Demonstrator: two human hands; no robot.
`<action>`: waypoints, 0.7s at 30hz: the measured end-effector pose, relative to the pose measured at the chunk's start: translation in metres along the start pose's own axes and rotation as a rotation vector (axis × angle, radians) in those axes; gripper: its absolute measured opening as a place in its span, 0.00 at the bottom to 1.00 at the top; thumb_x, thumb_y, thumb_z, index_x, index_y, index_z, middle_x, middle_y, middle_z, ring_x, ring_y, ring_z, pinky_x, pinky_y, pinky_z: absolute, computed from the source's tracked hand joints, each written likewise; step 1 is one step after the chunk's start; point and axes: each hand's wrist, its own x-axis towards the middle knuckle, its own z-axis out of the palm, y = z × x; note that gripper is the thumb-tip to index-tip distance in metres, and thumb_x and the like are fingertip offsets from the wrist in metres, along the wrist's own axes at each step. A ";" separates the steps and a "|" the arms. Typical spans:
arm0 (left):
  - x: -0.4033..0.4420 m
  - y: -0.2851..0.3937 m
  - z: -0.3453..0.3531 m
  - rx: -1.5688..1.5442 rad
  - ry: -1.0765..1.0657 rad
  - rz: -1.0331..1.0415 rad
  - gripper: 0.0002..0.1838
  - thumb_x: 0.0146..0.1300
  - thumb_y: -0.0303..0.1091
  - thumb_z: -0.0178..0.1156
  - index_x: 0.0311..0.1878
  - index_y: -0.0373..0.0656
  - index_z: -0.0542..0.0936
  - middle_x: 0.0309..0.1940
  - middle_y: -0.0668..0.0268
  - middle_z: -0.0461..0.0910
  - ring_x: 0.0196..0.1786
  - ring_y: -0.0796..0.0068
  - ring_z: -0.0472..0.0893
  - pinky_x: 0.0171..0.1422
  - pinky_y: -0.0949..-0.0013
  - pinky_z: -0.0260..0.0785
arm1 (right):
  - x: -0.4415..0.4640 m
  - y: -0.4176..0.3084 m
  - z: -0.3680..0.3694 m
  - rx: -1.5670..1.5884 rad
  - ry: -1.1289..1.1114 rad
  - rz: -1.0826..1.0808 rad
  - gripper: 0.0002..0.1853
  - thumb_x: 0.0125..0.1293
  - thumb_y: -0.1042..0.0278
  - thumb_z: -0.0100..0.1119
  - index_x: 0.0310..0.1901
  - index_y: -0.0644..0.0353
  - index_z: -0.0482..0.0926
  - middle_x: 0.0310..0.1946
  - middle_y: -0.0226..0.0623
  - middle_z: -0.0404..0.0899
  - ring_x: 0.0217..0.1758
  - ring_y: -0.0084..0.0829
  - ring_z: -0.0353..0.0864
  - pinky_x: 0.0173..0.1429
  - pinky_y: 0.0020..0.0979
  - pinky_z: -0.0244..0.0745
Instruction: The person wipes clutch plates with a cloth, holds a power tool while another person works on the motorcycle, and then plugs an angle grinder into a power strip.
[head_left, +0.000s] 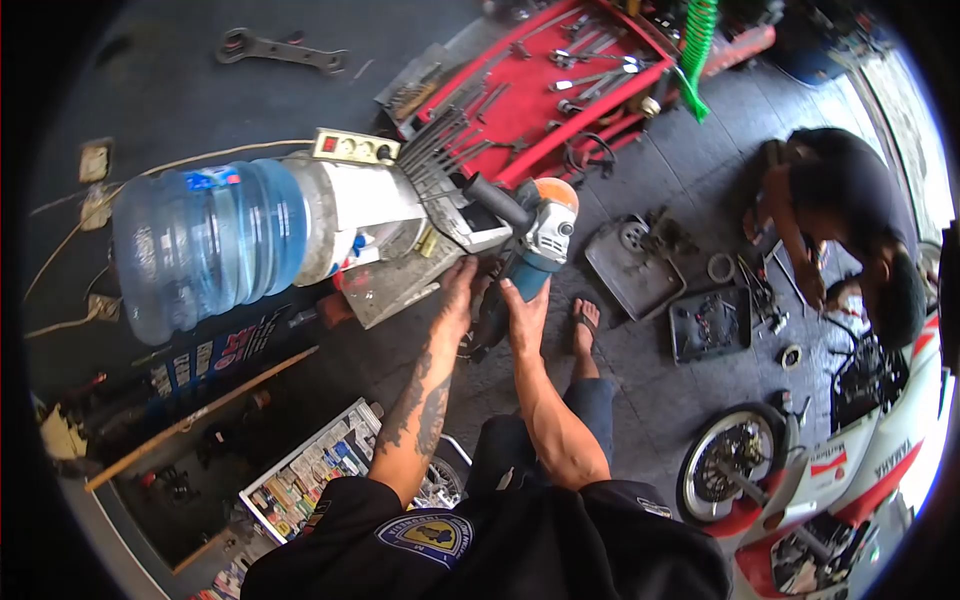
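An angle grinder [545,235] with a teal body, a silver head, a black side handle and an orange disc is held out in front of me. My right hand [525,312] is wrapped round the lower end of its teal body. My left hand [460,297] is just to the left, beside a dark object under the grinder; what its fingers hold, if anything, I cannot make out. A white power strip [355,146] lies above the water dispenser [365,195], which carries a large blue water bottle [210,240].
A red tool tray [540,85] full of wrenches stands ahead. Metal trays [635,268] with parts lie on the floor at right. Another person [850,200] crouches near a white and red motorcycle [850,470]. A case of small boxes [315,465] is at lower left.
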 end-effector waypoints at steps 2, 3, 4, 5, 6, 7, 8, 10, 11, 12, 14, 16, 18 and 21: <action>0.014 -0.007 -0.008 0.035 0.034 0.068 0.11 0.72 0.41 0.51 0.46 0.44 0.76 0.41 0.65 0.82 0.45 0.72 0.81 0.55 0.65 0.70 | -0.005 -0.006 -0.020 0.038 0.030 -0.020 0.35 0.55 0.69 0.70 0.61 0.69 0.63 0.47 0.40 0.75 0.46 0.27 0.75 0.50 0.27 0.72; 0.017 -0.010 -0.014 0.032 0.023 0.105 0.11 0.72 0.41 0.50 0.43 0.45 0.76 0.40 0.64 0.82 0.44 0.70 0.82 0.55 0.64 0.70 | -0.014 -0.006 -0.034 0.077 0.035 -0.025 0.35 0.55 0.69 0.70 0.61 0.70 0.63 0.48 0.40 0.75 0.46 0.27 0.75 0.50 0.27 0.72; 0.017 -0.008 -0.016 0.045 0.009 0.099 0.10 0.73 0.41 0.49 0.41 0.46 0.74 0.39 0.62 0.83 0.43 0.68 0.83 0.55 0.63 0.69 | -0.019 -0.003 -0.053 0.012 0.104 0.026 0.37 0.54 0.69 0.72 0.62 0.71 0.62 0.48 0.41 0.75 0.46 0.28 0.75 0.51 0.27 0.72; 0.023 -0.012 -0.022 0.068 0.012 0.066 0.09 0.72 0.41 0.50 0.44 0.47 0.73 0.39 0.63 0.83 0.45 0.67 0.84 0.56 0.61 0.68 | -0.024 -0.006 -0.078 -0.063 0.093 0.008 0.38 0.54 0.68 0.72 0.62 0.73 0.62 0.50 0.42 0.74 0.48 0.29 0.75 0.53 0.27 0.71; 0.026 -0.012 -0.023 0.088 0.035 0.034 0.09 0.72 0.41 0.51 0.44 0.47 0.72 0.37 0.64 0.83 0.43 0.69 0.84 0.54 0.63 0.68 | -0.026 0.003 -0.108 -0.115 0.147 -0.032 0.38 0.55 0.67 0.72 0.63 0.73 0.62 0.50 0.43 0.74 0.49 0.30 0.74 0.55 0.28 0.70; 0.030 -0.012 -0.023 0.111 0.053 0.003 0.09 0.71 0.42 0.51 0.44 0.48 0.72 0.36 0.66 0.83 0.42 0.71 0.83 0.53 0.66 0.68 | -0.029 0.012 -0.139 -0.165 0.203 -0.074 0.38 0.55 0.67 0.71 0.63 0.72 0.63 0.50 0.43 0.73 0.50 0.31 0.74 0.57 0.29 0.69; 0.033 -0.015 -0.027 0.107 0.048 -0.001 0.09 0.71 0.42 0.51 0.44 0.48 0.72 0.36 0.66 0.83 0.42 0.71 0.83 0.53 0.66 0.68 | -0.040 0.001 -0.164 -0.122 0.235 -0.055 0.37 0.55 0.66 0.71 0.63 0.69 0.63 0.49 0.42 0.74 0.47 0.31 0.75 0.56 0.30 0.71; 0.047 -0.022 -0.034 0.190 0.041 -0.042 0.08 0.71 0.42 0.51 0.44 0.49 0.72 0.41 0.64 0.84 0.46 0.67 0.84 0.56 0.60 0.67 | -0.061 -0.019 -0.200 -0.174 0.392 -0.158 0.26 0.60 0.65 0.64 0.57 0.65 0.66 0.41 0.35 0.75 0.39 0.25 0.75 0.45 0.27 0.74; 0.054 -0.027 -0.040 0.218 0.020 -0.047 0.08 0.71 0.41 0.51 0.46 0.49 0.72 0.41 0.65 0.83 0.46 0.66 0.84 0.57 0.61 0.66 | -0.074 -0.017 -0.220 -0.100 0.513 -0.123 0.27 0.61 0.62 0.63 0.57 0.66 0.66 0.40 0.37 0.76 0.37 0.27 0.77 0.44 0.29 0.76; 0.058 -0.034 -0.043 0.212 0.014 -0.050 0.08 0.72 0.41 0.50 0.47 0.49 0.72 0.42 0.66 0.83 0.46 0.66 0.84 0.56 0.60 0.68 | -0.085 -0.016 -0.238 0.083 0.477 -0.147 0.28 0.60 0.62 0.64 0.57 0.66 0.65 0.39 0.39 0.77 0.34 0.31 0.79 0.43 0.34 0.79; 0.066 -0.036 -0.043 0.203 0.002 -0.033 0.09 0.72 0.41 0.50 0.48 0.49 0.72 0.42 0.66 0.83 0.46 0.66 0.84 0.54 0.60 0.69 | -0.100 -0.008 -0.266 0.168 0.570 -0.296 0.26 0.61 0.63 0.63 0.57 0.66 0.65 0.39 0.42 0.76 0.34 0.34 0.80 0.41 0.35 0.79; 0.073 -0.039 -0.042 0.243 0.167 -0.068 0.09 0.72 0.41 0.49 0.47 0.49 0.71 0.42 0.65 0.83 0.44 0.65 0.84 0.49 0.59 0.73 | -0.108 -0.009 -0.276 0.149 0.678 -0.426 0.27 0.61 0.62 0.63 0.57 0.67 0.65 0.39 0.43 0.75 0.34 0.35 0.80 0.41 0.35 0.79; 0.089 -0.054 -0.066 0.212 0.133 -0.042 0.09 0.71 0.39 0.49 0.47 0.47 0.69 0.38 0.64 0.82 0.35 0.66 0.84 0.37 0.62 0.74 | -0.134 -0.006 -0.310 0.091 0.742 -0.439 0.29 0.61 0.61 0.64 0.58 0.68 0.64 0.39 0.45 0.76 0.34 0.35 0.80 0.41 0.35 0.80; 0.111 -0.049 -0.064 0.106 0.112 -0.002 0.09 0.69 0.35 0.49 0.49 0.44 0.65 0.36 0.60 0.80 0.25 0.64 0.83 0.26 0.62 0.75 | -0.181 -0.019 -0.354 0.123 0.870 -0.390 0.29 0.61 0.63 0.64 0.58 0.68 0.64 0.39 0.45 0.77 0.34 0.35 0.80 0.40 0.34 0.80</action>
